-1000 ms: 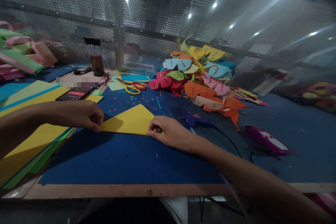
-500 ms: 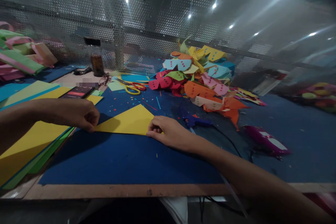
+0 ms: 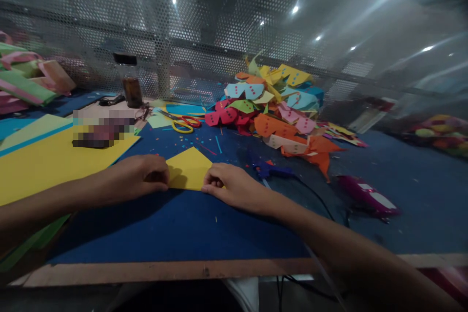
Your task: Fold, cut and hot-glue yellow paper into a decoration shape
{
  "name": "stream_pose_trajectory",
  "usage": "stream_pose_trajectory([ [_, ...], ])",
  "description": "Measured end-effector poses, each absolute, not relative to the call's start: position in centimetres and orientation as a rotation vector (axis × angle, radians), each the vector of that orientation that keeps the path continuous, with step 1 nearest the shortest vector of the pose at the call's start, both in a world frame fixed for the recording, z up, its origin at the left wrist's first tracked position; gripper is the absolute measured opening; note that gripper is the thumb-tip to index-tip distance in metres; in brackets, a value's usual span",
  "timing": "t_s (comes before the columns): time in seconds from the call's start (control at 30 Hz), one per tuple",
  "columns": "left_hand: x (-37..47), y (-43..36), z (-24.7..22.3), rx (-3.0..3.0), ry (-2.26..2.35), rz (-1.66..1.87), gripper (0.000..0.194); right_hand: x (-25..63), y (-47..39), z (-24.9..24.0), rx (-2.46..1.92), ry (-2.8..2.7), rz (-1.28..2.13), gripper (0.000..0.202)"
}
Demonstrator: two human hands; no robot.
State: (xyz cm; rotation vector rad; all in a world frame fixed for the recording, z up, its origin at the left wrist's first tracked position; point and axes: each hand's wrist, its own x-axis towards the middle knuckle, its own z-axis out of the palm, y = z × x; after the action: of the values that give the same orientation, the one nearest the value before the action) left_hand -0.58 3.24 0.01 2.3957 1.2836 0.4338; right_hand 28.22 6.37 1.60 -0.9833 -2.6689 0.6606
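A folded piece of yellow paper [image 3: 190, 166] lies on the blue mat in front of me, its peak pointing away. My left hand [image 3: 151, 174] is closed on the paper's near folded edge, left of the middle, and covers the left corner. At the right end of the same edge my right hand [image 3: 228, 183] is curled, thumb and fingers pressed on the paper. Beyond the paper are yellow- and red-handled scissors [image 3: 183, 124] among small coloured scraps. Right of my right hand lies a blue glue gun [image 3: 272, 169] with a black cord.
Flat yellow sheets [image 3: 54, 165] are stacked on the left, with a blurred-out object on top. A lidded jar [image 3: 131, 85] stands behind. Folded colourful paper pieces [image 3: 278, 122] are heaped at the back, and a purple pouch [image 3: 367, 197] lies on the right.
My left hand has slid right along the paper's near edge, from its left corner towards the middle. My right hand has stayed in place. The view has shifted slightly.
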Motion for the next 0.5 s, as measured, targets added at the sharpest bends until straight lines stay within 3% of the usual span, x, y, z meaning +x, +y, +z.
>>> stream_pose_trajectory([
  [0.5,-0.5,3.1,-1.8,2.361,1.364,0.555,0.023,28.0,6.1,1.7,-1.026,-2.682,0.606,0.012],
])
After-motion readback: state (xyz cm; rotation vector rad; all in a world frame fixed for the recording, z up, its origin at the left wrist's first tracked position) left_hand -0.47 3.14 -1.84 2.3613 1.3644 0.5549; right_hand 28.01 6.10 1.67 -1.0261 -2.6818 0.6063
